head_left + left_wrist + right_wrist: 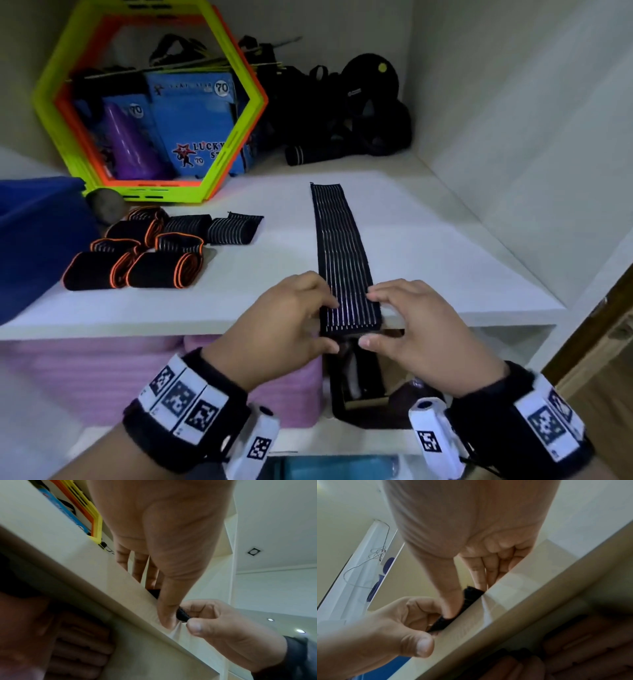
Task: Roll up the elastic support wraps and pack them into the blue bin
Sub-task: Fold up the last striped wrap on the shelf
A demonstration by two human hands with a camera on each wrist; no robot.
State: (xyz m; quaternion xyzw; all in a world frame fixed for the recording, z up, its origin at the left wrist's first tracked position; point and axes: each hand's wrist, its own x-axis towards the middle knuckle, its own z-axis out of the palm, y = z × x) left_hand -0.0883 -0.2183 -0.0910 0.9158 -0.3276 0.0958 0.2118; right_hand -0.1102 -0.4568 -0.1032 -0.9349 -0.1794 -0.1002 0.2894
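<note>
A long black wrap with white stripes [337, 246] lies flat on the white shelf [445, 260], running away from me. Its near end [352, 317] is folded at the shelf's front edge. My left hand [301, 322] pinches the left side of that end, thumb below and fingers on top. My right hand [407, 322] pinches the right side the same way. The wrist views show both thumbs against the black edge [182, 614] [467, 601]. Several rolled wraps [144, 253], some orange-edged, sit at the left beside the blue bin [34, 240].
Green and orange hexagon frames [150, 99] stand at the back left with blue packets inside. Black straps and gear [342, 113] are piled at the back. A grey ball [106, 205] lies by the bin. Pink mats [164, 380] fill the lower shelf.
</note>
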